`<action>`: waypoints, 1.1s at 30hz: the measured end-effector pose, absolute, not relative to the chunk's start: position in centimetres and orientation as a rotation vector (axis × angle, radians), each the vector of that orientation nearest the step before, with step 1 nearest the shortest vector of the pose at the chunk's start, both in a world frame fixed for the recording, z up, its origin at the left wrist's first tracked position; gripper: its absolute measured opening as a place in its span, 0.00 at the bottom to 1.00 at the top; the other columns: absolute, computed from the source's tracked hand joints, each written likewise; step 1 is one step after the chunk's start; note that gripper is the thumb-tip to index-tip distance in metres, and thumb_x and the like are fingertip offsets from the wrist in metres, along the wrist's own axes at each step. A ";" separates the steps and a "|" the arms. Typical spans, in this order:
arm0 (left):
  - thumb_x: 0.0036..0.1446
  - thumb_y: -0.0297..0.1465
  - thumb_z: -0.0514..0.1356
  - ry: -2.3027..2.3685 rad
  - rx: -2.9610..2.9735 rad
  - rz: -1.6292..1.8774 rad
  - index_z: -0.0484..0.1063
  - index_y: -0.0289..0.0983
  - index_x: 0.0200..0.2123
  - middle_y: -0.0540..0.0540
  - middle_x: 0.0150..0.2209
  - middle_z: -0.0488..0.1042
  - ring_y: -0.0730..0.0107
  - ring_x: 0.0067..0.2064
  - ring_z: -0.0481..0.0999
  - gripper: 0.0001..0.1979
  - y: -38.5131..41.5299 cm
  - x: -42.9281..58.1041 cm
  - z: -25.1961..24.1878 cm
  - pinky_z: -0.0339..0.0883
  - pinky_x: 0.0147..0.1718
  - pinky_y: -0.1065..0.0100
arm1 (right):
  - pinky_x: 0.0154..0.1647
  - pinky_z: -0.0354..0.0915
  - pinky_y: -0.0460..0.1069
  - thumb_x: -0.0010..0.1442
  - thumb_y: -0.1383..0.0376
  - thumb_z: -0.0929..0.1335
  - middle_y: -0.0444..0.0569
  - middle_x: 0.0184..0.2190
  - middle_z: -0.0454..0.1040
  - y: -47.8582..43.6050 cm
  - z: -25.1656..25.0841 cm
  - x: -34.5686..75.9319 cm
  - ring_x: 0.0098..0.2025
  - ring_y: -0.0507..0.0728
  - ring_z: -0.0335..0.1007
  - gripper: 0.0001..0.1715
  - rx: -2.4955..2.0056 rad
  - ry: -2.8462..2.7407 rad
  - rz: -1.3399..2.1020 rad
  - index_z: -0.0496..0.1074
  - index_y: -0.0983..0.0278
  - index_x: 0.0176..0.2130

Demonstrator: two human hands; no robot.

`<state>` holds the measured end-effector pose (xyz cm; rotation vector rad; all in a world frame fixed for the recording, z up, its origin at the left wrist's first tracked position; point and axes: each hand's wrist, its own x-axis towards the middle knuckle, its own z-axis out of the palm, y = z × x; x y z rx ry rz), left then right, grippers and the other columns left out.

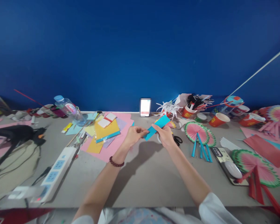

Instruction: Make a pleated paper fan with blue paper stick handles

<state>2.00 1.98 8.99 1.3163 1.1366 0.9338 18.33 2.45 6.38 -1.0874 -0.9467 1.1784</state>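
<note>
A strip of bright blue paper [156, 127] is held slanting above the middle of the table, its far end up to the right. My left hand [135, 135] pinches its near left end between thumb and fingers. Farther along the strip, my right hand [165, 135] grips the near edge, with the thumb on top. Black-handled scissors [178, 140] lie just right of my right hand, their blades mostly hidden. Left of my left hand, coloured paper sheets [93, 147] are spread out, with a clear packet [107, 129] on them.
A power strip [58, 171] and a plastic bottle [71, 110] are at the left. Pink-and-green paper fans [197, 133] lie to the right, near a phone [224, 165] with a white mouse [233, 169] on it. Paper cups [219, 119] line the blue wall [135, 56].
</note>
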 end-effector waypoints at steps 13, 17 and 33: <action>0.47 0.35 0.62 1.109 1.419 0.947 0.78 0.35 0.31 0.46 0.27 0.78 0.70 0.28 0.75 0.11 1.2 2.4 9.7 0.70 0.30 0.70 | 0.34 0.65 0.50 0.39 0.59 0.76 0.45 0.22 0.75 2.0 6.6 18.3 0.27 0.54 0.70 0.13 -1.068 -1.040 1.325 0.75 0.65 0.23; 0.49 0.33 0.61 1.027 1.442 0.921 0.78 0.35 0.36 0.45 0.32 0.80 0.67 0.32 0.76 0.12 1.3 2.3 9.6 0.71 0.34 0.67 | 0.32 0.65 0.50 0.36 0.61 0.77 0.43 0.20 0.73 2.3 6.3 18.1 0.25 0.54 0.69 0.14 -1.038 -0.928 1.253 0.72 0.64 0.20; 0.50 0.39 0.60 1.124 1.540 0.952 0.77 0.34 0.30 0.45 0.29 0.78 0.69 0.30 0.75 0.13 1.4 1.9 9.6 0.67 0.29 0.71 | 0.34 0.67 0.50 0.37 0.57 0.77 0.46 0.24 0.76 2.2 6.1 18.1 0.30 0.56 0.72 0.16 -1.022 -1.002 1.362 0.75 0.64 0.25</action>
